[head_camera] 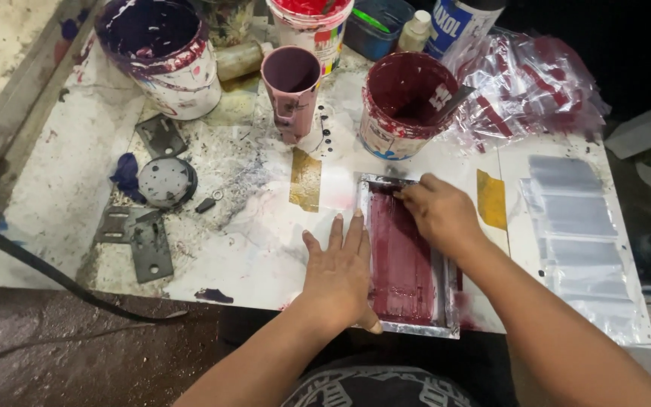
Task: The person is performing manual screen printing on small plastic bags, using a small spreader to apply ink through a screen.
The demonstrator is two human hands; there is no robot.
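Note:
A small metal-framed printing screen point(416, 328) smeared with dark red ink lies at the table's near edge. My left hand point(338, 271) rests flat on the table with fingers spread, pressing against the screen's left frame. My right hand point(440, 211) is closed near the screen's far end, fingers curled down onto the inked mesh; whatever it grips is hidden under the fingers. Just beyond stands a dark red ink tub point(404, 102) with a blade leaning inside.
A purple-stained bucket point(163, 56), a pink cup point(291, 87) and a red ink tub point(312, 22) stand at the back. Clear plastic pouches point(578, 234) lie in a row at right, printed ones point(525, 87) heaped behind. Metal plates point(141, 241) and a round disc point(166, 181) lie left.

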